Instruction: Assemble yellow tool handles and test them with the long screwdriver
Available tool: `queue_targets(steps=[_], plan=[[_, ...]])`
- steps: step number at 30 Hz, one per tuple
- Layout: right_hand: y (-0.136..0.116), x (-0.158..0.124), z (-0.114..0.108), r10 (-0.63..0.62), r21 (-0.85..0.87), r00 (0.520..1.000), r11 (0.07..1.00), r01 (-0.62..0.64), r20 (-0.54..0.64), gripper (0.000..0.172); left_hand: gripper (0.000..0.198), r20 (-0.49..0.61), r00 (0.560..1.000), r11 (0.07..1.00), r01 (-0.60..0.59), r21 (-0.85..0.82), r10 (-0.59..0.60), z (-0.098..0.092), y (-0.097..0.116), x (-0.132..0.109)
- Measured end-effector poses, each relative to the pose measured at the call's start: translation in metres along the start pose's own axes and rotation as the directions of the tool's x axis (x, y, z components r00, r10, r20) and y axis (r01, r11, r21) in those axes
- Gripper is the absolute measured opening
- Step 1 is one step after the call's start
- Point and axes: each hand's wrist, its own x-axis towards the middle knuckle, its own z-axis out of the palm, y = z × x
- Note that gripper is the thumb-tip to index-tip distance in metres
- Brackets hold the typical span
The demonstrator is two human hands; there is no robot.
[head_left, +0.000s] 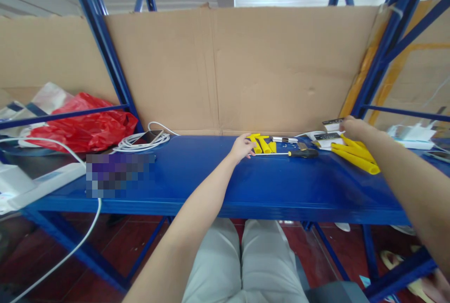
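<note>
My left hand (241,147) reaches across the blue shelf (218,185), its fingertips touching a group of short yellow handle pieces (262,144); its fingers are apart and hold nothing. My right hand (353,128) rests at the back right on small white and black cards (329,131), above longer yellow pieces (355,155); its fingers curl over the cards and are partly hidden. A screwdriver with a black and yellow handle (302,153) and a thin shaft lies between my hands. A small metal bit (284,140) lies behind it.
A cardboard sheet (246,68) lines the back of the shelf. A coiled white cable with a phone (146,139) lies at the back left. A red plastic bag (84,124) sits further left beyond a blue upright. White boxes (415,132) stand on the right.
</note>
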Motion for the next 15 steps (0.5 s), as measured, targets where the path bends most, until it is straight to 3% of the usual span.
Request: queue_targets(steps=[3,7,15], plan=[[0.012,0.001,0.019,0.066,0.027,0.997,0.997,-0.067,0.034,0.034,0.062,0.007,1.0,1.0,0.005,0.018,-0.005,0.0,0.002,-0.002],[0.01,0.006,0.036,0.034,0.024,0.998,0.999,-0.035,0.059,0.033,0.061,0.009,1.0,1.0,0.014,0.026,-0.015,-0.001,0.001,-0.001],[-0.003,0.009,0.042,0.089,0.046,0.983,0.994,-0.098,0.16,0.035,0.053,0.011,1.0,0.997,0.019,0.074,-0.02,-0.001,0.001,-0.001]])
